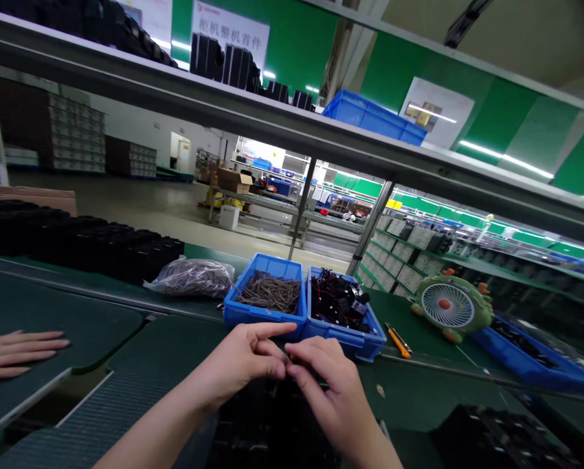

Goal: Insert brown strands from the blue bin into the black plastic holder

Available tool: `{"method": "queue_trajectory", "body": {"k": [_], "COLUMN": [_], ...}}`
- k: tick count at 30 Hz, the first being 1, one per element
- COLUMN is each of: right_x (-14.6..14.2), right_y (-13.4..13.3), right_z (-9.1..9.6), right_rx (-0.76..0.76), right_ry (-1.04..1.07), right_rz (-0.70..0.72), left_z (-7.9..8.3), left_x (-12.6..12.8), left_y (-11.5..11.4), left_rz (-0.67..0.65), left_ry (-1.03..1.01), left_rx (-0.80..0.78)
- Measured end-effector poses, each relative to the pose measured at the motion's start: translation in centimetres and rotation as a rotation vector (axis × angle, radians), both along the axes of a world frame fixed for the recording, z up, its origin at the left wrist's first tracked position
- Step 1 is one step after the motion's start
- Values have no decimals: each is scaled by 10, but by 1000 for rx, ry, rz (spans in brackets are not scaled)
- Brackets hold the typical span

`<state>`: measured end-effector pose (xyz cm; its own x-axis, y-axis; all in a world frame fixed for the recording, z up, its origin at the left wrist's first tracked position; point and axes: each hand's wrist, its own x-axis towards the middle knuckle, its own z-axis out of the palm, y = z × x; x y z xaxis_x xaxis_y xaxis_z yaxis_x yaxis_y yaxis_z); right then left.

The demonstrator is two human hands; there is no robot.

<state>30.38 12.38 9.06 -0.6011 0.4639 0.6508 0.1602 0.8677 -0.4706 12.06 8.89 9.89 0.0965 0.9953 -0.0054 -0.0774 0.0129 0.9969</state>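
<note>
Over the black part [272, 423], left hand [243, 361] and right hand [328, 384] seemingly pinch something together.

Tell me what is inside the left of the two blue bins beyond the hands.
The left blue bin holds a heap of thin brownish strands. Its floor is hidden beneath them.

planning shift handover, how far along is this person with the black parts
Looks done: rows of black units stand on the belt at left. In hand: the left hand and right hand pinch a small piece, too small to identify, over a black part. Left, likely plenty: the bin of brown pieces and the bin of wired parts are both well filled.
</note>
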Motion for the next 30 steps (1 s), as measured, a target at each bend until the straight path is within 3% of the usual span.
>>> {"method": "queue_trajectory", "body": {"k": [8,17,21,25,28,30], "right_x": [1,-3,-2,12,24,28], "right_y": [0,-3,-1,17,35,42], "right_z": [2,2,-1,-7,-9,-9], "right_rx": [4,207,135,87,46,-44], "right_ry": [-30,-35,-50,-13,-108,-154], "right_rz": [4,-73,-181,-345,-381,-350], "left_z": [-6,-8,-6,5,12,11], "left_x": [4,8,6,-12,-24,-24], "left_y": [4,1,1,-1,-3,-2], "left_rz": [31,99,186,344,307,237], "left_ry": [-39,-4,-50,98,293,320], "left_rx": [-36,-99,-48,106,133,107]}}
